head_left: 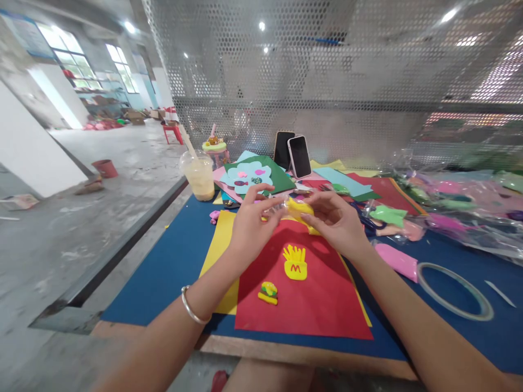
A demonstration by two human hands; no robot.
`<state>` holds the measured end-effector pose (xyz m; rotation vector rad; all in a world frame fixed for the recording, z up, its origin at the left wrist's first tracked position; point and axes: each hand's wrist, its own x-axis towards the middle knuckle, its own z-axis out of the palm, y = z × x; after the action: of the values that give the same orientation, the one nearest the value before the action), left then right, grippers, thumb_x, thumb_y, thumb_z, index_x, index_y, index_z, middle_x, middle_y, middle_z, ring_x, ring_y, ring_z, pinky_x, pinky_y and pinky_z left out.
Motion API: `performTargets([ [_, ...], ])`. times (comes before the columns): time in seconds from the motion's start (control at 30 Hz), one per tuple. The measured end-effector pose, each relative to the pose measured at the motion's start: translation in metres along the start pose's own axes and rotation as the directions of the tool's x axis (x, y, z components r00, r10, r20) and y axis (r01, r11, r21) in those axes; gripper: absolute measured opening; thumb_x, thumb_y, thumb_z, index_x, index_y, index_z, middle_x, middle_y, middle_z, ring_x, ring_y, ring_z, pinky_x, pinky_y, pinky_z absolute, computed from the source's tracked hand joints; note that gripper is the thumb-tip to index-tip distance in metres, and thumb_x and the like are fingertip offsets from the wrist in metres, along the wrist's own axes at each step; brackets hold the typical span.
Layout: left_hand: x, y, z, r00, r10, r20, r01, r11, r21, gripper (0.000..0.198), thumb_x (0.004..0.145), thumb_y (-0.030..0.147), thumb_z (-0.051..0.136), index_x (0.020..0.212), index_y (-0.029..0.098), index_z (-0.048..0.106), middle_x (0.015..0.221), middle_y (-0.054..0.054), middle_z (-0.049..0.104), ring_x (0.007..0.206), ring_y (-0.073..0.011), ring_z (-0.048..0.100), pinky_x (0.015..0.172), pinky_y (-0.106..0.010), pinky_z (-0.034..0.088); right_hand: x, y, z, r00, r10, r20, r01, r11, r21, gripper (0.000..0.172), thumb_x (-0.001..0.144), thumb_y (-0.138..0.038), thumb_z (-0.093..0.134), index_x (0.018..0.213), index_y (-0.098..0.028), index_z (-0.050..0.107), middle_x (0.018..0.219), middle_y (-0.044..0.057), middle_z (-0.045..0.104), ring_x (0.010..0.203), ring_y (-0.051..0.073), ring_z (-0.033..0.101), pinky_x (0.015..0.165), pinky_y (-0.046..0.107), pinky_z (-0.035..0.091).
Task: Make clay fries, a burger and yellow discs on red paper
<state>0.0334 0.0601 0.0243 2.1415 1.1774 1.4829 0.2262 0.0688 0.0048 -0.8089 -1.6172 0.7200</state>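
Between my two hands is a clear plastic bag of yellow modelling clay [299, 207], held above the far edge of a red sheet [304, 313]. My left hand [255, 220] pinches the bag's clear end, thumb and forefinger together. On the other side, my right hand [341, 222] grips the yellow clay end with thumb and fingers. Nearer to me on the red sheet lie a yellow clay box of fries [295, 264] with a red M and a small clay burger [268, 293]. A yellow sheet [220, 261] shows from under the red one.
A drink cup with a straw [198, 177] stands at the back left. Two phones [300, 157] lean upright behind my hands. A tape roll [455, 291], a pink clay packet [396, 262] and several clay bags lie right. Perforated metal [327, 71] rises behind.
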Motion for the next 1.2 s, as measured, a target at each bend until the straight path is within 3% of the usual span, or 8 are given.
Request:
performTargets([
  [0.1, 0.0026, -0.0012, -0.0016, 0.994, -0.045, 0.104, 0.053, 0.996, -0.067, 0.015, 0.079, 0.022, 0.07, 0.094, 0.02, 0.072, 0.113, -0.007, 0.056, 0.096, -0.018, 0.061, 0.074, -0.029, 0.058, -0.0011, 0.001, 0.0001, 1.0, -0.008, 0.012, 0.008, 0.999, -0.047, 0.021, 0.077, -0.028, 0.072, 0.092, -0.023, 0.058, 0.095, 0.004, 0.064, 0.09, 0.019, 0.065, 0.085, 0.035, 0.055],
  [0.23, 0.0048, -0.0034, -0.0006, 0.986, -0.102, 0.129, 0.123, 0.979, -0.165, 0.013, 0.074, 0.021, 0.074, 0.085, 0.017, 0.07, 0.103, -0.006, 0.055, 0.086, -0.0158, 0.062, 0.066, -0.026, 0.057, -0.0048, -0.0017, 0.003, 0.999, -0.021, 0.028, 0.026, 0.985, -0.169, 0.02, 0.075, -0.028, 0.073, 0.088, -0.022, 0.059, 0.092, 0.004, 0.066, 0.084, 0.02, 0.066, 0.08, 0.035, 0.056],
  [0.47, 0.0006, -0.0048, 0.0031, 0.982, -0.018, 0.19, 0.036, 0.995, -0.092, 0.012, 0.076, 0.023, 0.072, 0.087, 0.02, 0.069, 0.107, -0.006, 0.057, 0.093, -0.0176, 0.061, 0.078, -0.031, 0.055, -0.0083, -0.0048, 0.0047, 0.996, -0.06, 0.064, 0.079, 0.934, -0.348, 0.015, 0.076, -0.024, 0.067, 0.088, -0.022, 0.06, 0.086, 0.002, 0.068, 0.075, 0.018, 0.067, 0.072, 0.032, 0.056],
  [0.67, 0.0007, -0.0016, 0.0016, 0.987, 0.063, 0.147, -0.067, 0.997, 0.023, 0.005, 0.085, 0.022, 0.06, 0.084, 0.018, 0.063, 0.1, -0.005, 0.056, 0.088, -0.0155, 0.059, 0.072, -0.026, 0.053, -0.0058, -0.0081, 0.0093, 0.998, -0.045, 0.04, 0.056, 0.943, -0.328, 0.018, 0.076, -0.03, 0.068, 0.089, -0.021, 0.06, 0.085, 0.002, 0.067, 0.076, 0.018, 0.066, 0.073, 0.031, 0.056],
  [0.83, 0.0042, -0.0006, 0.0, 0.997, -0.053, 0.055, 0.05, 0.998, 0.046, 0.006, 0.086, 0.017, 0.056, 0.08, 0.017, 0.059, 0.092, -0.004, 0.057, 0.081, -0.0137, 0.059, 0.066, -0.023, 0.051, -0.0037, -0.0065, 0.0065, 1.0, -0.013, -0.007, 0.011, 0.964, -0.266, 0.022, 0.075, -0.033, 0.071, 0.09, -0.022, 0.059, 0.087, 0.003, 0.067, 0.078, 0.02, 0.066, 0.075, 0.034, 0.057],
  [1.03, 0.0043, -0.0061, -0.0003, 0.972, -0.076, 0.221, 0.078, 0.997, 0.002, 0.017, 0.083, 0.027, 0.062, 0.099, 0.021, 0.065, 0.089, -0.003, 0.064, 0.073, -0.0135, 0.058, 0.064, -0.024, 0.049, -0.0045, -0.0054, 0.0043, 1.0, 0.012, -0.013, -0.016, 0.958, -0.286, 0.024, 0.074, -0.035, 0.072, 0.089, -0.022, 0.059, 0.087, 0.004, 0.069, 0.08, 0.021, 0.066, 0.075, 0.036, 0.057],
  [1.2, 0.0033, -0.004, -0.0026, 0.954, -0.047, 0.296, 0.022, 0.996, 0.087, 0.016, 0.086, 0.034, 0.06, 0.093, 0.021, 0.067, 0.084, -0.002, 0.069, 0.07, -0.0148, 0.06, 0.061, -0.025, 0.047, -0.005, -0.0071, 0.007, 0.999, 0.003, 0.033, 0.007, 0.952, -0.306, 0.02, 0.076, -0.034, 0.069, 0.088, -0.022, 0.059, 0.086, 0.003, 0.068, 0.079, 0.02, 0.066, 0.075, 0.035, 0.056],
])
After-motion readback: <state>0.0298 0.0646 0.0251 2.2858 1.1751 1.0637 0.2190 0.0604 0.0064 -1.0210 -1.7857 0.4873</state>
